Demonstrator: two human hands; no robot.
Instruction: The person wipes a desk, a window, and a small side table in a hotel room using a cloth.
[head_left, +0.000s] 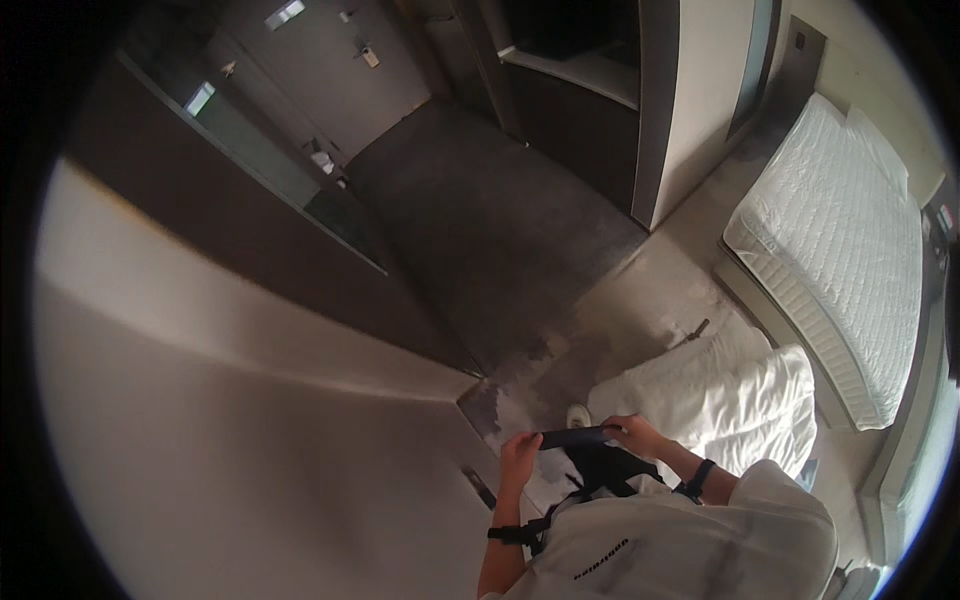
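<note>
My left hand (519, 459) grips one end of a dark, flat, elongated object (574, 437), whose kind I cannot tell. The other end is in my right hand (632, 435). It stretches between both hands in front of my body, above the floor. A black strap with a small device circles each wrist. White bedding (720, 390), perhaps a duvet, lies heaped just beyond my right hand. A light-coloured shoe (577, 416) shows past the dark object.
A bare mattress (832, 240) rests on a bed base at the right. A plain wall (262, 465) stands close on the left. Dark carpet (480, 217) leads to a door (337, 67) with a hanging tag. A wall-edge panel (660, 112) juts out near the bed.
</note>
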